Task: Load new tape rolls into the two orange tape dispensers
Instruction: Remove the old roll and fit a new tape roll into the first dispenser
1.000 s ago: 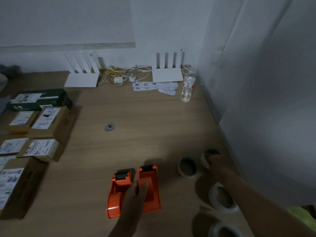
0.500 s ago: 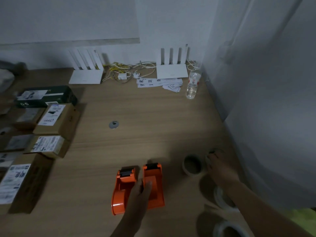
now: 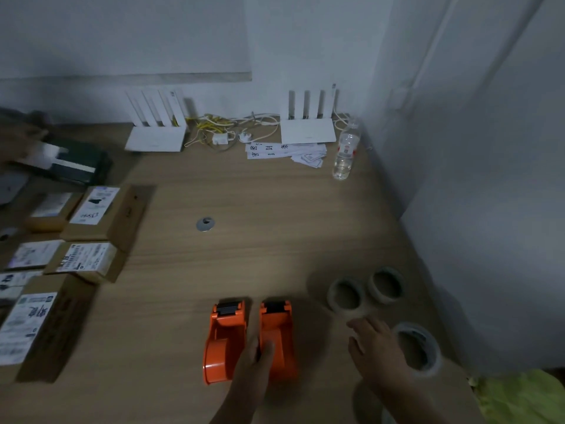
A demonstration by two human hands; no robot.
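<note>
Now | right hand (image 3: 377, 351) off far tape roll (image 3: 386, 284) (empty) | left hand (image 3: 255, 367) unmoved

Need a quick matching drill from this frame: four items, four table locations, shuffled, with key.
Items:
1. dispensers
2. bottle
3. parcels
4. tape rolls

Places:
A. left edge of the table
B. near right, by the wall
C. far right corner, beside a router
D. near centre, under the left hand

Pairs: 1-D, 2-C, 3-A, 4-B
</note>
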